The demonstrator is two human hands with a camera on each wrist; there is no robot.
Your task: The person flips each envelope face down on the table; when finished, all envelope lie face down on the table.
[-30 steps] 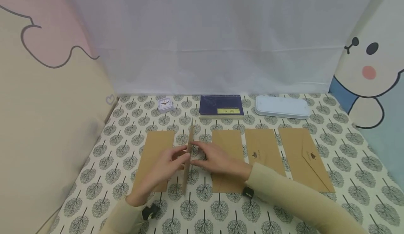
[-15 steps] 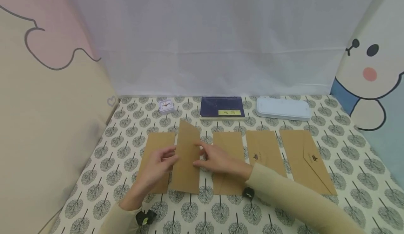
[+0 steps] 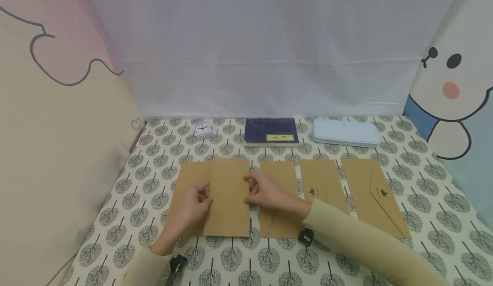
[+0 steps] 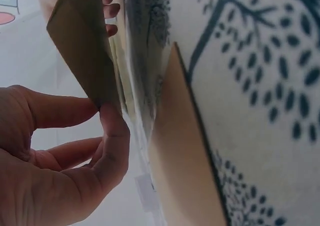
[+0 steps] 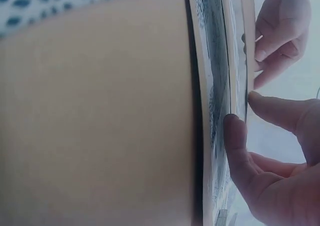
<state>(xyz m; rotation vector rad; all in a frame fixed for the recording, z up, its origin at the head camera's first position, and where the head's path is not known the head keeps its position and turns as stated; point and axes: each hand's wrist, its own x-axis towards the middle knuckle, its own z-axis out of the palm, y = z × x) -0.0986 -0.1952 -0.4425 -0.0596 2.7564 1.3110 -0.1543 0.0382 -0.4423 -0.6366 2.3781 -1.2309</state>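
A plain brown envelope [image 3: 229,200] is held between both hands, its broad face toward the head camera, partly overlapping the leftmost envelope [image 3: 188,172]. My left hand [image 3: 190,207] pinches its left edge; the left wrist view shows thumb and finger meeting on the held envelope [image 4: 82,40], with the left hand [image 4: 65,161] beside it. At the opposite edge is my right hand [image 3: 267,192], thumb and forefinger spread along that side. In the right wrist view, the right hand's [image 5: 280,151] fingertips lie about the envelope's edge [image 5: 248,35].
Three more brown envelopes lie to the right: one under the right forearm [image 3: 279,172], a middle one [image 3: 321,174] and the rightmost [image 3: 366,183]. Along the back stand a small clock [image 3: 203,129], a dark blue book [image 3: 271,131] and a pale case [image 3: 345,132] on the patterned cloth [image 3: 231,256].
The held envelope has turned from edge-on to face the head camera. The left hand has shifted left, and the right hand has moved slightly right with the envelope's edge.
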